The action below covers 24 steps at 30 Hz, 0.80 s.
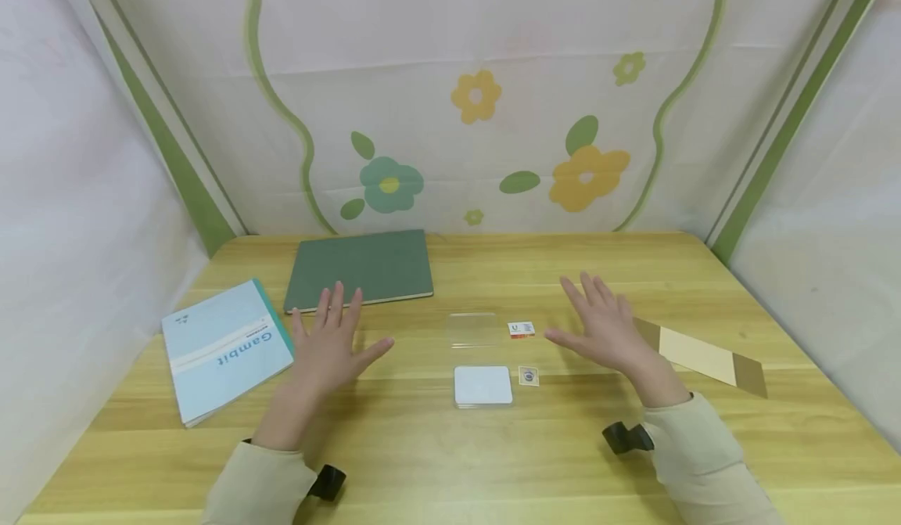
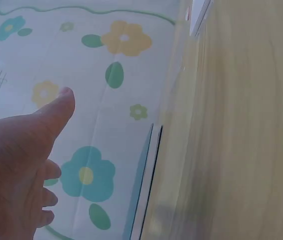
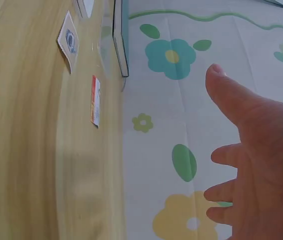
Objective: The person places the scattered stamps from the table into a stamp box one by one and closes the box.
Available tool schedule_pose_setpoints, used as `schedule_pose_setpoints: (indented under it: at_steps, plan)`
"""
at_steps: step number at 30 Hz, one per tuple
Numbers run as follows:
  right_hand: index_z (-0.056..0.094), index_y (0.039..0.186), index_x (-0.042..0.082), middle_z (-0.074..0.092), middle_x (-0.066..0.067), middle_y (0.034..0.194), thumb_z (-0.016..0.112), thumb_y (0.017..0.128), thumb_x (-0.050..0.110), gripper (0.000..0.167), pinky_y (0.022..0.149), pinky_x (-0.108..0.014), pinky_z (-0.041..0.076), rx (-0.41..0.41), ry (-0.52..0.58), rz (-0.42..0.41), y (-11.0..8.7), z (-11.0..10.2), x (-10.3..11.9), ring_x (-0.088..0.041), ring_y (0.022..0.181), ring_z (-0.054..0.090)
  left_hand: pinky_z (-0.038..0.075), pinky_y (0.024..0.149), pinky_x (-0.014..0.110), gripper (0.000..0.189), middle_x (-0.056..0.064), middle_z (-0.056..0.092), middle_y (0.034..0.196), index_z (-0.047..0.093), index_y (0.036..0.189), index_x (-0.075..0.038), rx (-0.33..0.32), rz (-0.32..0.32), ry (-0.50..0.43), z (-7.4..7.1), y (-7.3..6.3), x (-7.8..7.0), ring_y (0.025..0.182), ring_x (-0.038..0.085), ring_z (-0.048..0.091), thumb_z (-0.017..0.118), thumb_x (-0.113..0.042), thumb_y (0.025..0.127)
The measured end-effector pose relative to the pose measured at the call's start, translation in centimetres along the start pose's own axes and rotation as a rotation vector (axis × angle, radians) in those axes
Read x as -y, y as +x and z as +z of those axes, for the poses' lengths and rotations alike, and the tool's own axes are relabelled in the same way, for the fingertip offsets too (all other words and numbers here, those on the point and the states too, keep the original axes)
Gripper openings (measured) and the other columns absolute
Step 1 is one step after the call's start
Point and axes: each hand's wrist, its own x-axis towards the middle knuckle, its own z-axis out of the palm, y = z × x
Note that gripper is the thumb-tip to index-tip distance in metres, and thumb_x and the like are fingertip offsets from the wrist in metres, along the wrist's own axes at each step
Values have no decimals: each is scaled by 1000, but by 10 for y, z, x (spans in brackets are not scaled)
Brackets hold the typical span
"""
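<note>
My left hand (image 1: 331, 357) hovers over the table with fingers spread, between the light blue "Gambit" notebook (image 1: 225, 353) and the middle. On the other side my right hand (image 1: 604, 329) is held up, fingers apart and holding nothing. Its thumb points toward a small white card with a red edge (image 1: 522, 329). A clear flat plastic piece (image 1: 472, 330) lies left of that card. Nearer to me sits a clear case with a white card (image 1: 482, 386), beside a small stamp-like square (image 1: 529, 376). In the right wrist view the stamp-like square (image 3: 69, 41) has raised corners.
A dark green hardcover book (image 1: 360, 269) lies at the back left, just beyond the left fingertips. A brown and cream paper strip (image 1: 697, 355) is right of the right hand. Flower-printed fabric (image 1: 486, 142) hangs behind the wooden table (image 1: 450, 462).
</note>
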Motion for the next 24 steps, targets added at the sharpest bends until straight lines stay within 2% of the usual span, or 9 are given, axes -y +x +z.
schedule_pose_setpoints:
  at_steps: [4,7,10,15,20,24]
  plan:
    - [19,137,5,10,-25,138,52,77,55,84,89,-63,4,-17,48,-28,3,6,3,-41,124,4,-9,89,60,89,21,5,140,16,138,-7,-24,25,-61,2,1,-10,127,30,-2,39,-67,76]
    - [22,136,6,14,-23,138,54,79,48,78,91,-60,9,-26,154,-57,6,15,3,-40,124,10,-6,88,62,88,20,6,140,17,138,-7,-34,58,-128,7,1,-18,128,30,-1,41,-64,76]
    - [24,136,8,18,-20,138,55,82,40,70,93,-56,12,-13,277,-59,10,27,1,-38,124,15,-2,88,63,84,18,8,141,20,137,-7,-44,95,-199,15,-1,-27,128,29,1,45,-60,77]
    - [30,134,7,23,-18,137,56,83,33,63,95,-51,15,9,411,-31,16,44,-2,-34,124,18,1,91,60,79,15,15,140,30,134,-6,-43,173,-276,35,-5,-41,128,28,8,49,-57,77]
    - [37,130,4,26,-20,135,58,82,31,59,96,-51,14,-16,449,-26,20,56,-6,-36,122,22,0,91,60,76,16,21,138,36,132,-9,16,237,-368,55,-8,-49,127,29,12,49,-59,76]
    - [42,126,4,30,-20,133,60,81,30,55,94,-56,5,-47,424,-6,21,66,-10,-36,122,23,-2,92,58,74,15,23,138,37,132,-15,48,257,-438,68,-11,-52,127,28,12,52,-59,74]
